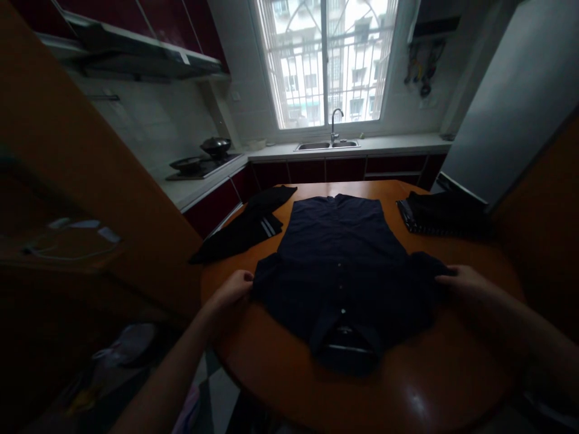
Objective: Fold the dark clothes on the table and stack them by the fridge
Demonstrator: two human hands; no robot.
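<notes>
A dark navy short-sleeved shirt (pixel 344 241) lies spread out, front side up, on a wooden table (pixel 253 349). Its collar points toward me, and a few pale buttons run down the middle. My left hand (pixel 236 286) pinches the edge of the sleeve on the left. On the other side, my right hand (pixel 462 278) grips the opposite sleeve's edge between thumb and fingers. Both arms reach forward along the sides of the shirt.
Dark clothing with white stripes (pixel 239 232) lies at the table's left. A folded dark stack (pixel 443 214) sits at the right. Beyond are a counter with a sink (pixel 328 145), a stove with a wok (pixel 216 146), and a fridge (pixel 511 102).
</notes>
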